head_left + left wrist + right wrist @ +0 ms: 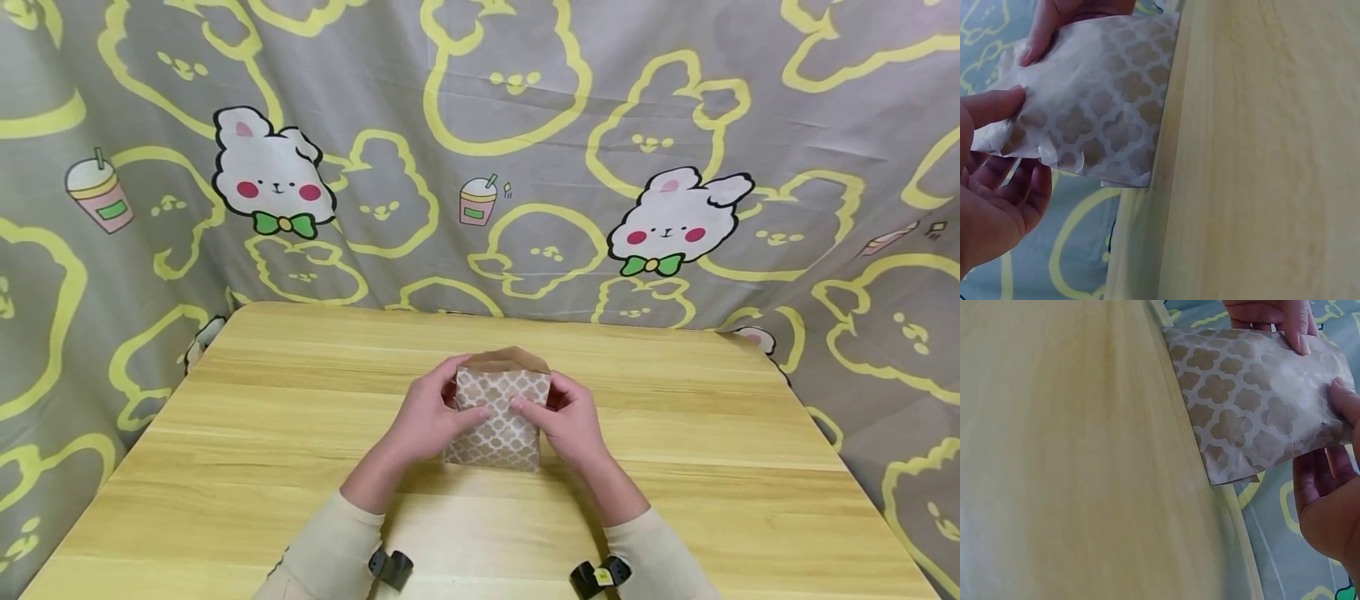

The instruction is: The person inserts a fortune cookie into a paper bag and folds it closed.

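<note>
A brown paper bag [498, 433] with a white lattice pattern stands on its lower edge on the table, its plain brown flap [506, 360] sticking up at the top. My left hand [435, 412] grips the bag's left side, thumb on the front and fingers behind. On the other side my right hand [573, 417] holds it the same way, thumb tip near the middle. In the left wrist view the lower edge of the bag [1125, 125] meets the tabletop. Creases show on the bag [1235, 406] in the right wrist view. Its inside is hidden.
The wooden table [262, 400] has light yellow grain and rounded far corners. A grey curtain [390, 92] with yellow outlines and white rabbits hangs behind and along both sides. Black straps with small devices [392, 569] sit at both wrists over pale sleeves [330, 542].
</note>
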The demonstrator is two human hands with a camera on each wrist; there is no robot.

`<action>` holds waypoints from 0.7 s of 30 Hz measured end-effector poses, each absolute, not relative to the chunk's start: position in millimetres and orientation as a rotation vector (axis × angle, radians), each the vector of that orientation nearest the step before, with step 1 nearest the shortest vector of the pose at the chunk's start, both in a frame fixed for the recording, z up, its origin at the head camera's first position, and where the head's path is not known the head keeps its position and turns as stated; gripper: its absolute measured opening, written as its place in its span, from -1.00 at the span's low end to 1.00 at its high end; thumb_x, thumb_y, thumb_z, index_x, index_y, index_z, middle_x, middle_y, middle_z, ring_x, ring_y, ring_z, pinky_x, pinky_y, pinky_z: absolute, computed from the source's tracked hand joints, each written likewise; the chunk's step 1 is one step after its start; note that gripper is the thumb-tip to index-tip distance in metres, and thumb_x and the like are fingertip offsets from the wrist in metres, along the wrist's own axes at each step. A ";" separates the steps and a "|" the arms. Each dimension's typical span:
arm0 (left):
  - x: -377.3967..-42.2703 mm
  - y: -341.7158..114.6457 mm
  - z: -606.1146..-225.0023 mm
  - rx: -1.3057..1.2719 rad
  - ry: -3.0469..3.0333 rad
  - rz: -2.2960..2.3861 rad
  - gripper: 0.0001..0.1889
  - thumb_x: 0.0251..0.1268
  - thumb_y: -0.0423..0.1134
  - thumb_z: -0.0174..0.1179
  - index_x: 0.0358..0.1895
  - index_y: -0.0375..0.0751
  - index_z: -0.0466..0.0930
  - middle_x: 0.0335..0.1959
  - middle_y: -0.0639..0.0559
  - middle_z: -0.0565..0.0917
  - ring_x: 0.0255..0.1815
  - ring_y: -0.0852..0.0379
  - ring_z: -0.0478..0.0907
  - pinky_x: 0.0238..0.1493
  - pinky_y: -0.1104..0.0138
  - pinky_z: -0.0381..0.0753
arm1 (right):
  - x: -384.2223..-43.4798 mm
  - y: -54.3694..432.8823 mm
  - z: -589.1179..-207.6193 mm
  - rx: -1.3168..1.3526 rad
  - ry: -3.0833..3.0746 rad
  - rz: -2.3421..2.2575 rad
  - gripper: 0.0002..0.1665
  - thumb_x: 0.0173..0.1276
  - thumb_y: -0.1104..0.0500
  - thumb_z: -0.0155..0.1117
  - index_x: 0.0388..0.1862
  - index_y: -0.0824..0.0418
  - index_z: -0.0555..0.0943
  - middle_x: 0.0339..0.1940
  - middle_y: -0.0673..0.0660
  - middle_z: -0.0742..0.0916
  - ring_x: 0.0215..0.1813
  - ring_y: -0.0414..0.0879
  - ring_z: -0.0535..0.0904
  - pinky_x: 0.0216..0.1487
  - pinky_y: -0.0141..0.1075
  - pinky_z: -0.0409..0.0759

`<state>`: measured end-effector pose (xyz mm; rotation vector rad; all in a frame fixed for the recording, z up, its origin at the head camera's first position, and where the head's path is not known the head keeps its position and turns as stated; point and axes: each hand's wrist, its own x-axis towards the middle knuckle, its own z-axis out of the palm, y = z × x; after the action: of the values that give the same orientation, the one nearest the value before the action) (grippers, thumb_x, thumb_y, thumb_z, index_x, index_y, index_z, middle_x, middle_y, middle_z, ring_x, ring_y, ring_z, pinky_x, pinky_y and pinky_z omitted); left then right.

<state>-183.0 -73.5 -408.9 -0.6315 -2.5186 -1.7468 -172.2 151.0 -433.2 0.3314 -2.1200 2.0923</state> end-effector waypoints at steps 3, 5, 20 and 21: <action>-181.7 -73.8 -407.7 -0.666 -2.490 -1.785 -0.47 0.11 -0.29 0.50 0.19 -0.07 0.59 -0.18 0.09 0.64 -0.27 0.08 0.57 -0.25 0.19 0.60 | -171.5 150.9 -432.5 0.361 -2.089 2.064 -0.66 0.17 0.41 0.50 -0.06 0.44 0.68 -0.29 0.21 0.73 -0.32 -0.06 0.63 -0.35 -0.28 0.62; -181.0 -73.6 -406.7 -0.687 -2.458 -1.812 -0.57 0.12 -0.28 0.49 0.10 -0.09 0.65 -0.17 0.10 0.65 -0.24 0.08 0.57 -0.22 0.17 0.60 | -171.6 150.6 -432.7 0.386 -2.060 2.062 -0.67 0.16 0.44 0.50 -0.07 0.46 0.68 -0.30 0.19 0.74 -0.34 -0.07 0.64 -0.36 -0.29 0.63; -179.1 -66.9 -408.5 -0.755 -2.304 -1.771 -0.89 0.25 -0.32 0.40 -0.18 -0.09 0.79 -0.31 0.16 0.72 -0.38 0.15 0.55 -0.39 0.22 0.55 | -172.0 147.9 -434.4 0.567 -1.977 2.040 -0.64 0.14 0.52 0.46 -0.04 0.47 0.69 -0.19 0.19 0.77 -0.24 -0.05 0.71 -0.29 -0.27 0.66; -179.1 -66.5 -408.8 -0.768 -2.289 -1.769 -0.90 0.25 -0.33 0.40 -0.20 -0.09 0.80 -0.33 0.17 0.72 -0.39 0.15 0.55 -0.39 0.21 0.55 | -171.6 147.3 -433.7 0.566 -1.986 2.028 -0.62 0.13 0.52 0.47 -0.02 0.46 0.70 -0.17 0.19 0.77 -0.23 -0.05 0.71 -0.29 -0.27 0.66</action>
<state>-179.1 -66.5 -408.8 -0.7684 -2.2888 -1.7691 -171.6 147.3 -433.7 0.5657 -1.9859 2.0277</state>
